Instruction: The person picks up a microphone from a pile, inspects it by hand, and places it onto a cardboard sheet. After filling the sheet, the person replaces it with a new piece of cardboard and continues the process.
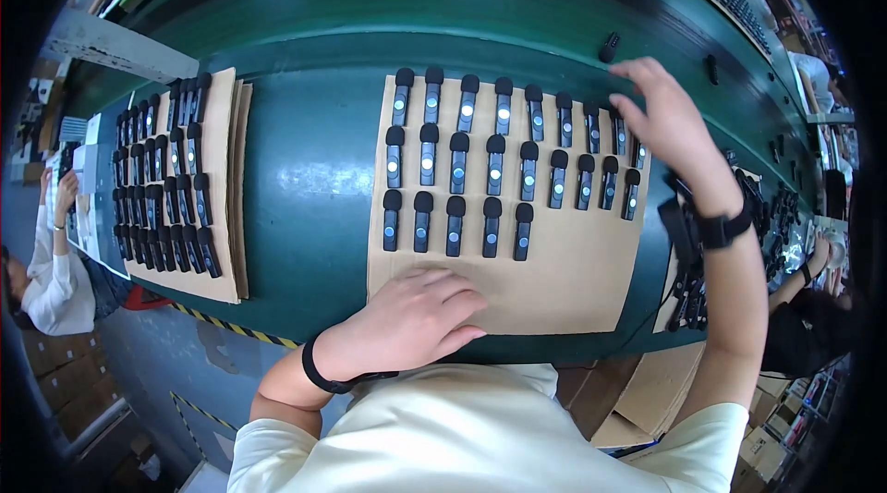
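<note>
microphones (458, 163) lie in three rows on a cardboard sheet (573, 294), foam tops pointing away from the person: the two far rows run nearly full width, while the near row stops partway, leaving bare card at its right end. the right hand (661, 109) is over the far right corner, fingers spread and half bent, thumb apart, with nothing visible in its grip. its thumb is so near the last microphones of the far row that i cannot tell whether it touches them. a low sweep there could knock those end pieces crooked or push one off the card, since they sit close to the edge. a loose microphone (610, 48) lies on the green surface just beyond the fingertips; a clumsy touch could send it rolling.

the left hand (420, 313) lies palm down by the near edge of the card, fingers loosely bent, thumb a little apart, no object showing; its underside is hidden. if it leans or drags, the sheet could slide and the rows lose their spacing. at the right, a jumble of black parts (688, 294) lies below the right wristband (723, 230); a lowered arm could snag there and pull pieces along.
</note>
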`<state>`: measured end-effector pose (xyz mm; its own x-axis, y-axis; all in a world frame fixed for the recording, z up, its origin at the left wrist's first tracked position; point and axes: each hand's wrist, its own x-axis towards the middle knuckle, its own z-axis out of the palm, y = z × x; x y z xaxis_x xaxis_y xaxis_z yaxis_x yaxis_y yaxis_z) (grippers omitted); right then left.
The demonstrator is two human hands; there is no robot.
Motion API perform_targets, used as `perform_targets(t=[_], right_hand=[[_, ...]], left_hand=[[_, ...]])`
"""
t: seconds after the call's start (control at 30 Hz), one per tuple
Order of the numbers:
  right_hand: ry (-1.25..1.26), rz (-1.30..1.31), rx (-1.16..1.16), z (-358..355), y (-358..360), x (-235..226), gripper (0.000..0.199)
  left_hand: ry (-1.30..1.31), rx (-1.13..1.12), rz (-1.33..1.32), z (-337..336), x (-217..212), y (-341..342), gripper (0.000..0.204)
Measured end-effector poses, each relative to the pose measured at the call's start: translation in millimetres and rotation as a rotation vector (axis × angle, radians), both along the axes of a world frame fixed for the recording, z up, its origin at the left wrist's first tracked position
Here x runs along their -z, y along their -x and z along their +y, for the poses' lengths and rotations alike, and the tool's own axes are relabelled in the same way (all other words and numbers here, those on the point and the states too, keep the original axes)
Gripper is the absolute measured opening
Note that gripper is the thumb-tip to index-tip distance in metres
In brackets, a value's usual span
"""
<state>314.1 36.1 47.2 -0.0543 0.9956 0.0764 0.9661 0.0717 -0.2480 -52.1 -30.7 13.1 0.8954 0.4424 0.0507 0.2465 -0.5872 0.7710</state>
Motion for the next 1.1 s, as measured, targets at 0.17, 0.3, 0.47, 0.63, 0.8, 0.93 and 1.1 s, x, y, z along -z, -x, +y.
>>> perform_targets(t=[0.17, 0.3, 0.47, 0.63, 0.8, 0.93, 1.1], right_hand=[[-0.029, -0.226, -0.044, 64.6, -46.2, 25.1, 0.036], [0.018, -0.385, -0.131, 85.7, -61.0, 33.3, 0.032], [0.199, -0.163, 0.004, 81.0, -37.5, 7.9, 0.028], [0.108, 0.477, -0.031, -5.2, 36.7, -23.1, 0.025], [-0.041, 0.588, -0.272, -96.7, 99.7, -28.8, 0.035], [-0.097, 0.670, -0.281, -128.3, 126.5, -16.8, 0.036], [-0.245, 0.789, -0.247, -145.3, 139.4, -1.7, 0.038]], left_hand=[[0.021, -0.005, -0.044, 3.8, -1.3, 3.9, 0.026], [0.023, -0.028, -0.055, 6.9, -3.4, 8.2, 0.025], [0.071, -0.036, -0.063, 10.3, -7.2, 13.3, 0.025], [0.124, -0.113, -0.197, 17.7, -10.4, 14.2, 0.027], [0.066, -0.295, -0.356, 17.6, -27.7, -9.8, 0.032], [0.114, -0.223, -0.355, 12.4, -34.7, -13.9, 0.035], [0.088, -0.175, -0.402, 3.3, -31.6, -14.4, 0.035]])
